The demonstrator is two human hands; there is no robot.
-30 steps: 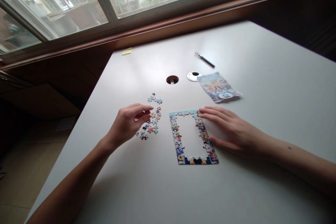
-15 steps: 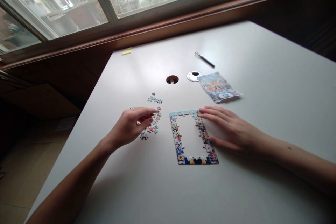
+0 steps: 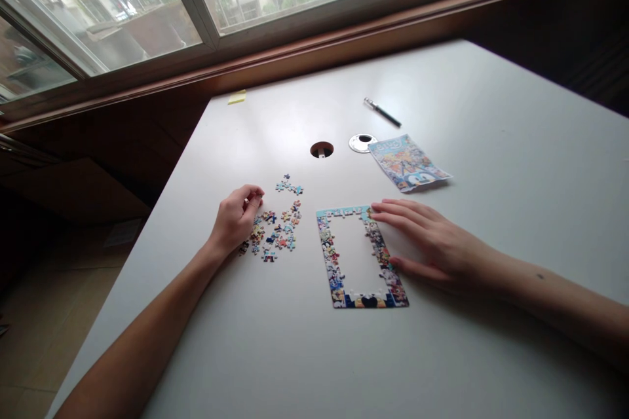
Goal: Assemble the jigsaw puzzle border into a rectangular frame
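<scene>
My left hand point(image 3: 236, 217) is at the left edge of a heap of loose jigsaw pieces point(image 3: 280, 236), fingertips pinched together. Anything between those fingertips is too small or hidden to make out, and the hand covers part of the heap. A few more jigsaw pieces point(image 3: 289, 186) lie just beyond the heap. To the right is a joined rectangular puzzle border point(image 3: 327, 255), its middle showing bare white table. My right hand point(image 3: 432, 239) rests with fingers stretched out, their tips touching the border's upper right edge.
A creased picture sheet point(image 3: 409, 163) lies beyond my right hand, against a round metal cover point(image 3: 362, 143). Left of that is a cable hole point(image 3: 322, 150) in the white table point(image 3: 265, 353). A black pen point(image 3: 382, 112) and a yellow sticky note point(image 3: 236, 97) lie farther back.
My left hand has moved left and slightly away from me, off the middle of the heap, uncovering pieces there. Its fingers have closed into a pinch. My right hand has stayed in place.
</scene>
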